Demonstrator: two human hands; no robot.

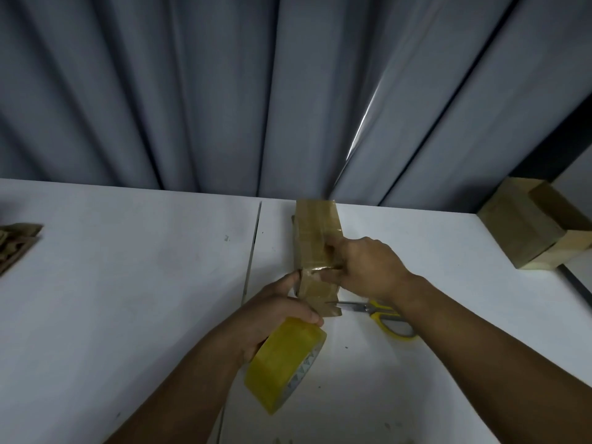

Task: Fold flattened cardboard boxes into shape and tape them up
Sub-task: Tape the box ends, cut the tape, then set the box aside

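I work at the cardboard box, which lies lengthwise on the white table, just right of the seam between the two tabletops, its far end close to the grey curtain. Glossy tape already crosses its top face. My left hand is wrapped round the yellow tape roll, with a finger reaching up to touch the near left corner of the box. My right hand lies over the near half of the box with its fingers bent onto the taped top. Whether they pinch the tape strip or only press it down, I cannot tell. The scissors lie on the table under my right wrist, just beside the near end of the box. I judge the box light and hollow. Its walls should be stiff along the creases but will dent if squeezed mid-panel, so take hold at the edges and corners. Taped faces are likely slick, while bare cardboard gives better grip. Taped-up boxes are stacked at the far right, and flattened cardboard lies at the left edge.
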